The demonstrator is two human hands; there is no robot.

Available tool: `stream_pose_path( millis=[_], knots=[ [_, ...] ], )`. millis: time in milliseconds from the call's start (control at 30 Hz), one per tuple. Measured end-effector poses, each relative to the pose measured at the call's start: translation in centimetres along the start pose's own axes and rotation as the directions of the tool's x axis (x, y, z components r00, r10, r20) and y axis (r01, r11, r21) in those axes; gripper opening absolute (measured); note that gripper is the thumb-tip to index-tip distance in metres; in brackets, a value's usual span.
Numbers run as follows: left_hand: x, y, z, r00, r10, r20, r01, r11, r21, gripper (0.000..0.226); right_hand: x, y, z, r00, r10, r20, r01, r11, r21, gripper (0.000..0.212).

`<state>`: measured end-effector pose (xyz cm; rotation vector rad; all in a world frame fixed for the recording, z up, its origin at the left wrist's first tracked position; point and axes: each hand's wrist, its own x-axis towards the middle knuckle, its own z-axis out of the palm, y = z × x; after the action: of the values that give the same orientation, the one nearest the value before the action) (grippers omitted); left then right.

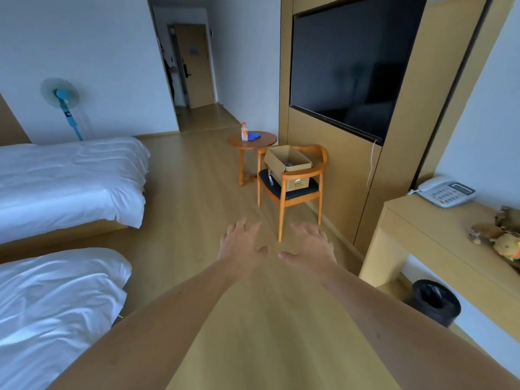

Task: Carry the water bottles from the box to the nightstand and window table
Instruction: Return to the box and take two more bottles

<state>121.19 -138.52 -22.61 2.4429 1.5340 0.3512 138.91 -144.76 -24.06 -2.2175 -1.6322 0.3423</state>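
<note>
An open cardboard box [292,180] sits on the dark seat of a wooden chair [320,156] by the TV wall; something dark shows inside it, too small to identify. A bottle [244,132] with a red cap and colourful label stands upright on a small round wooden table [264,142] behind the chair. My left hand [242,243] and my right hand [311,244] stretch forward side by side over the floor, palms down, fingers spread, holding nothing. Both hands are well short of the chair.
Two beds with white covers [70,178] fill the left side. A desk [439,235] at the right carries a phone [446,191] and a plush toy [506,244]; a black bin [434,302] stands below. A blue cloth [253,135] lies by the bottle. A standing fan [60,94] is by the far wall.
</note>
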Motion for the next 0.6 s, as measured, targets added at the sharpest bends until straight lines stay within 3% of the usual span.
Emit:
stream_pose_path(
  millis=[600],
  knots=[
    [44.5,-4.5,3.3,0.998,-0.06,0.0,0.06,0.998,0.012,0.07,46.7,3.1,1.9,0.998,-0.036,0.06,0.035,0.999,0.005,0.092]
  ],
)
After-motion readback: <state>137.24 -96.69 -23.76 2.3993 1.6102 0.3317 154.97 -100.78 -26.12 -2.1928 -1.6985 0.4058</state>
